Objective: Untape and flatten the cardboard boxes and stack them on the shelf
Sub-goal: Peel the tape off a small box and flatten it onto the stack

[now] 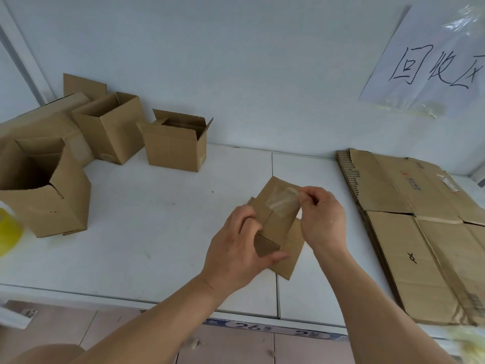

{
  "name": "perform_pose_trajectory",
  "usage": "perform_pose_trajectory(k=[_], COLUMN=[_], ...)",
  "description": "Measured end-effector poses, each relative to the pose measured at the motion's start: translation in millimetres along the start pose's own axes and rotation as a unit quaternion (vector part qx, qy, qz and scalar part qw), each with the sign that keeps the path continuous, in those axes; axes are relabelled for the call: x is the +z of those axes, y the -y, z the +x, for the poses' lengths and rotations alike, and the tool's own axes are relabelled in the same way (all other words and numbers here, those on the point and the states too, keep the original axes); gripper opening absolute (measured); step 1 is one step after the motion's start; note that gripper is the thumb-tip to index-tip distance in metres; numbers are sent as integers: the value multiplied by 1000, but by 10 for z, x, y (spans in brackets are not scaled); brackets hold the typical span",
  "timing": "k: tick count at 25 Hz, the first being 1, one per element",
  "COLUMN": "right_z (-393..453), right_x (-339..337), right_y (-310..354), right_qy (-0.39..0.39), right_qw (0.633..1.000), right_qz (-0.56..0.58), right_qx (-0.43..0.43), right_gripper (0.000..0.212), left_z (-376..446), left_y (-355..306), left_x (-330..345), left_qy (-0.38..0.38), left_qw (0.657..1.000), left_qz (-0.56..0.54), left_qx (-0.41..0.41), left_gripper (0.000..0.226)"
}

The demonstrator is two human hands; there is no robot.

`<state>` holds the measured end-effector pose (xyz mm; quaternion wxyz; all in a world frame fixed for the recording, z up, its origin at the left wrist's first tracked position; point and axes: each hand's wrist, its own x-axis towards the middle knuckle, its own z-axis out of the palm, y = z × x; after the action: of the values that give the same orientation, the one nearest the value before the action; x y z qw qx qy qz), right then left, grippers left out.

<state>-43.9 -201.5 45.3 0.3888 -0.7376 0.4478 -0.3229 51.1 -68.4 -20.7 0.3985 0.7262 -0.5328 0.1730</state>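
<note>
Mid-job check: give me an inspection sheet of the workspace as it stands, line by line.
Surface: white shelf, a seam down its middle.
Job's things: small box in hand, clear tape part peeled; four open boxes at left; flattened stack at right.
Clutter: yellow tape roll at left edge.
Grippers: left hand grips the small box; right hand pinches the tape.
Cables: nothing seen.
Surroundings: pale wall, handwritten paper sign upper right; numbered label on the shelf's front edge.

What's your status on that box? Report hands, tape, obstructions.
Left hand grips the small cardboard box above the shelf. Right hand pinches the clear tape, peeling. Nothing in the way; flattened stack right.
</note>
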Motion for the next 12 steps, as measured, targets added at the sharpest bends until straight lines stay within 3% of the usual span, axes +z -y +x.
perform_pose_trajectory(k=[3, 6, 8, 10, 12], right_z=[-43, -152, -172, -74, 88], right_x=[38, 73, 88, 29, -159], right_y=[-102, -125, -151, -163, -136], right_qy=[45, 60, 35, 9, 11], right_qw=[974, 940, 916, 923, 971], right_qz=[-163, -226, -260, -261, -188], right_qx=[-149, -249, -304, -283, -147], right_gripper=[27, 47, 40, 26, 14], left_z=[40, 85, 119, 131, 112], left_y=[-33, 93, 195, 254, 290], left_x=[19, -51, -159, -261, -334], left_qy=[1, 39, 77, 100, 116], left_qw=[999, 999, 996, 993, 991], left_qz=[22, 4, -9, -13, -20], left_qx=[-33, -8, 32, 62, 71], left_gripper=[59, 52, 49, 47, 45])
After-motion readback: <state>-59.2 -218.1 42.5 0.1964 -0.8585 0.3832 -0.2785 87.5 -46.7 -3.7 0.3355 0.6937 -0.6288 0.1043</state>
